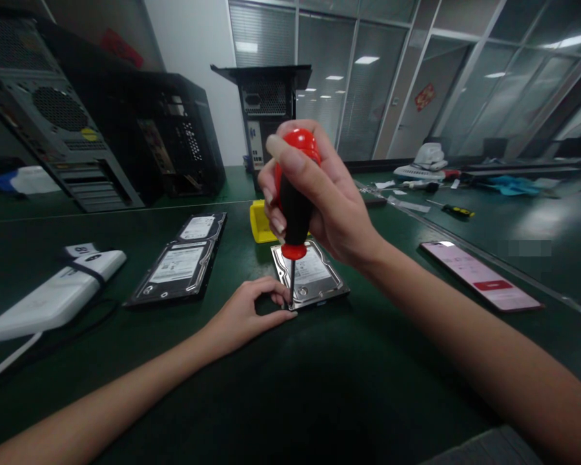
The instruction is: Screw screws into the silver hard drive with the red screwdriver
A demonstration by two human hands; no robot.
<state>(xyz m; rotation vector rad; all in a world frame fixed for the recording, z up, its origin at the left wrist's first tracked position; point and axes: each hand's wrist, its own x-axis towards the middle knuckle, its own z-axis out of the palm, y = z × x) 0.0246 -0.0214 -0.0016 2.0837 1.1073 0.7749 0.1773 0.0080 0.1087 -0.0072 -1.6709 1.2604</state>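
A hard drive (318,274) lies flat on the dark green tabletop, its silver lid and label facing up. My right hand (332,194) is wrapped round the red and black handle of a screwdriver (297,206), held upright above the drive. The thin shaft runs down to the drive's near left corner, where its tip meets the lid. At that same corner my left hand (252,307) has thumb and fingers closed on the drive's edge, right beside the screwdriver tip. Behind the drive stands a yellow plastic piece (259,223), partly hidden by my right hand.
Two more hard drives, a near one (177,271) and a far one (203,227), lie to the left. Beyond them are a white power strip (58,294) and computer cases (62,110). On the right lie a phone (481,274) and another screwdriver (458,210).
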